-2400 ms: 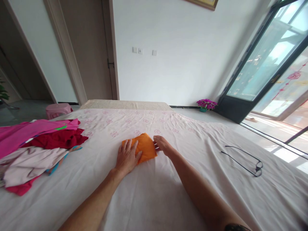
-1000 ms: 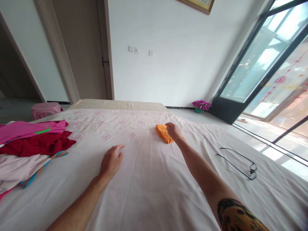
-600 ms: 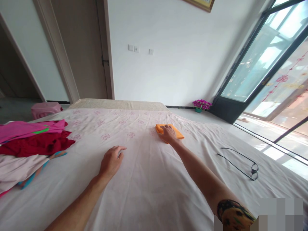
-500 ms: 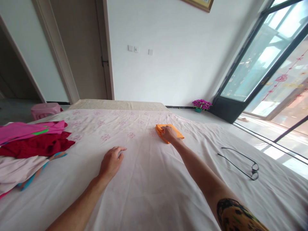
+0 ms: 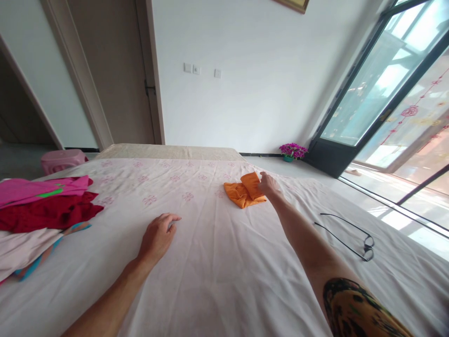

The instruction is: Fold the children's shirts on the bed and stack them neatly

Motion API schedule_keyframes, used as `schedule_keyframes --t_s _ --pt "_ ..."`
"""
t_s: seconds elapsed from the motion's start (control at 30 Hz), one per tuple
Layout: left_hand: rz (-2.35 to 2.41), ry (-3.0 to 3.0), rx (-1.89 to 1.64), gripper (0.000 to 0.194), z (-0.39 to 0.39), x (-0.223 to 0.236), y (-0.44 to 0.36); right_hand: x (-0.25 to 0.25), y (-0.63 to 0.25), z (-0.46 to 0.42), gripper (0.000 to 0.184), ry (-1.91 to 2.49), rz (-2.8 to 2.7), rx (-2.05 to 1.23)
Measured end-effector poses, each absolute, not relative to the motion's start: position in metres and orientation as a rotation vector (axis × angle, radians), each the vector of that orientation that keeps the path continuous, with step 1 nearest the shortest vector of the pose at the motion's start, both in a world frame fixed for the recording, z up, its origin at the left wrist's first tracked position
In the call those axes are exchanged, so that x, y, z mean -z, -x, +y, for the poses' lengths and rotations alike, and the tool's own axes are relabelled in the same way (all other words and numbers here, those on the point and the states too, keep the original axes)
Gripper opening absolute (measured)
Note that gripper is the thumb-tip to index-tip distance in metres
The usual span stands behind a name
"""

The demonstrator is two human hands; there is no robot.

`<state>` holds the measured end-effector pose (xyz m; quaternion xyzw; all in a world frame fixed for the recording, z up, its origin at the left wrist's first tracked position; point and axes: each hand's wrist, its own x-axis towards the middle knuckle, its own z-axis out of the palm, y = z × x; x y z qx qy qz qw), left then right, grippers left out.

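Observation:
An orange folded cloth (image 5: 242, 194) lies on the white bedsheet (image 5: 206, 262), its right part lifted up in a loose flap. My right hand (image 5: 269, 185) grips the edge of that flap at the cloth's right side, with the fingertips partly hidden behind the fabric. On the near left, my left hand (image 5: 159, 236) rests on or just above the sheet. Its fingers are loosely bent, thumb and index finger apart, with nothing between them.
A pile of clothes (image 5: 45, 206) in pink, red and pale colours lies at the left. Black-framed glasses (image 5: 367, 247) sit on the sheet at the right. Beyond the bed are a pink stool (image 5: 63, 159), purple flowers (image 5: 293, 150) and a glass door (image 5: 365, 93).
My right hand has moved right and slightly up, pulling the cloth's top layer up from the flat fold. My left hand has kept nearly the same place.

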<state>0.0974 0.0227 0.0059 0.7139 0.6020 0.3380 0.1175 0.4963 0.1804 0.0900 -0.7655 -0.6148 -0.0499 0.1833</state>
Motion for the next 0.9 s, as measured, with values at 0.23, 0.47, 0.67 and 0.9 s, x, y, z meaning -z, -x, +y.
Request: schedule_keyframes --t_s 0.23,0.47,0.67,0.9 --pt "1.750 -2.097 -0.994 0.032 0.023 -0.005 -0.098 -0.070 -0.436 0.161 0.036 2.014 -2.190 0.223" --pt "1.746 -2.119 -0.994 0.032 0.024 -0.002 -0.096 -0.059 -0.405 0.174 0.050 2.220 -2.132 0.134" --pt "1.737 -2.133 -0.981 0.032 0.026 -0.001 -0.095 -0.048 -0.411 0.181 0.035 2.142 -2.156 0.213" --pt "1.742 -2.152 -0.987 0.032 0.026 -0.001 -0.096 -0.041 -0.417 0.182 0.031 2.133 -2.173 0.319"
